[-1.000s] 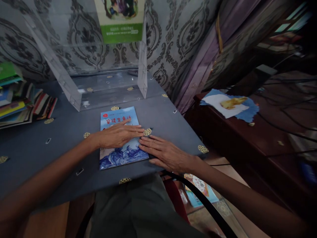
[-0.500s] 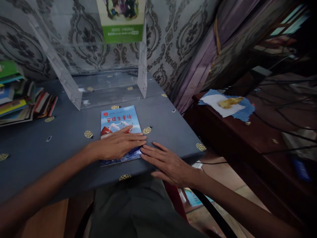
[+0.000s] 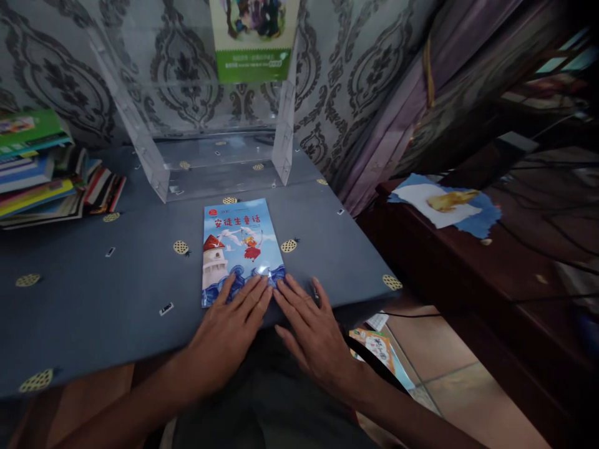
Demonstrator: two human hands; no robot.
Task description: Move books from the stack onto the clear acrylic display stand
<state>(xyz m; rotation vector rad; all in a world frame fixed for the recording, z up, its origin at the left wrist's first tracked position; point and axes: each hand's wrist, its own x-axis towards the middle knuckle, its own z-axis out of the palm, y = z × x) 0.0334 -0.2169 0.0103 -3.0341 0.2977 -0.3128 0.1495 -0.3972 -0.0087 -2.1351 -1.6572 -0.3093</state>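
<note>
A closed picture book (image 3: pixel 243 240) with a blue cover lies flat near the front edge of the grey tablecloth (image 3: pixel 140 280). Its cover shows red Chinese characters, a red-roofed tower, white birds and dark blue waves. My left hand (image 3: pixel 231 333) rests with fingers stretched over the book's lower edge, hiding part of the waves. My right hand (image 3: pixel 313 330) lies flat at the lower right corner, fingers extended, its fingertips touching or very close to the book. The fingertips of both hands nearly meet.
A clear acrylic rack (image 3: pixel 283 131) stands at the back, with a green-edged book (image 3: pixel 255 62) on it. Stacked books (image 3: pixel 37 168) sit at the left. To the right, a dark red table (image 3: pixel 524 268) bears cables and a blue cloth (image 3: pixel 486 215). More books (image 3: pixel 374 349) lie on the floor.
My left hand has drawn back from the middle of the cover to its lower edge, baring the picture. My right hand stays by the lower right corner. The view has shifted slightly left.
</note>
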